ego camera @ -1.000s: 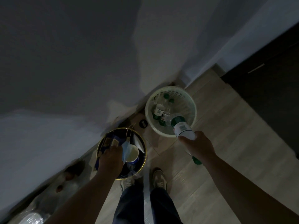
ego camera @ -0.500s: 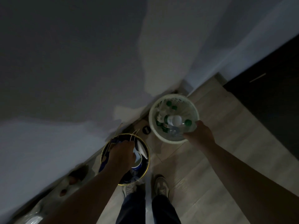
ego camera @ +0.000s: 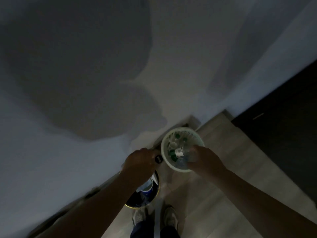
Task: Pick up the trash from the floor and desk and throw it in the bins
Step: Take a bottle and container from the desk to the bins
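Bottle [ego camera: 188,152] in white basket [ego camera: 180,170] bears white label [ego camera: 178,151], writing unreadable.

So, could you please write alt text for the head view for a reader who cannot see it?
Seen from above in dim light, a person's right hand reaches over a white basket bin of plastic bottles, while the left hand hovers near a dark gold-rimmed bin holding a paper cup.

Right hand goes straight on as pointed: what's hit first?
Likely the labelled bottle in the white basket, just ahead of the right hand; depth unclear, they may already touch.
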### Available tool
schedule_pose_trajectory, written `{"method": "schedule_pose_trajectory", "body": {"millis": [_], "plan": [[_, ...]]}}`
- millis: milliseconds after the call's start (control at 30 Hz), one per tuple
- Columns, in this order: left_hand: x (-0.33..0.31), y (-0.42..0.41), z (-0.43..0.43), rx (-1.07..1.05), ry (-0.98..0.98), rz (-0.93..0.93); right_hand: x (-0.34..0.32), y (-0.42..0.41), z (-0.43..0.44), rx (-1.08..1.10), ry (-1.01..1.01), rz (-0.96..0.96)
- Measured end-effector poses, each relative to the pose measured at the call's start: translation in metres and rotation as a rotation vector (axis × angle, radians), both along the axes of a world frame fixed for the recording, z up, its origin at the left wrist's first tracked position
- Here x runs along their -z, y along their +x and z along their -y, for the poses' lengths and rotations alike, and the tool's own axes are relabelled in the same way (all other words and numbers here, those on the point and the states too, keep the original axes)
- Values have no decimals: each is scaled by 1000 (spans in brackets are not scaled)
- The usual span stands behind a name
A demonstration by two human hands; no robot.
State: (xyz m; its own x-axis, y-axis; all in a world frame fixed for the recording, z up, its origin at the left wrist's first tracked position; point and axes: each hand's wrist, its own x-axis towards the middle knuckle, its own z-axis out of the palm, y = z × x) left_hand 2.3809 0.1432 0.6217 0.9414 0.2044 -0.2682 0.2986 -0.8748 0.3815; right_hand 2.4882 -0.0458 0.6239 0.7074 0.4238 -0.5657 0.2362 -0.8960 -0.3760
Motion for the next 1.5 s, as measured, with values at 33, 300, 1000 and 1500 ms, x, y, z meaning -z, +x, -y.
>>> {"method": "schedule_pose_trajectory", "body": {"millis": [33, 300, 1000, 1500], "plan": [[-23, 1, 0, 14, 2, 65, -22, 2, -1, -40, 32, 22], [-211, -25, -9, -128, 37, 284, -205, 7, -29, -300, 245, 237], [-474, -426, -48, -884, 514, 539, -480, -311, -220, -1014, 881, 405], [-477, -848, 29, -1454, 650, 471, -490, -766, -266, -1551, 1045, 132]]}}
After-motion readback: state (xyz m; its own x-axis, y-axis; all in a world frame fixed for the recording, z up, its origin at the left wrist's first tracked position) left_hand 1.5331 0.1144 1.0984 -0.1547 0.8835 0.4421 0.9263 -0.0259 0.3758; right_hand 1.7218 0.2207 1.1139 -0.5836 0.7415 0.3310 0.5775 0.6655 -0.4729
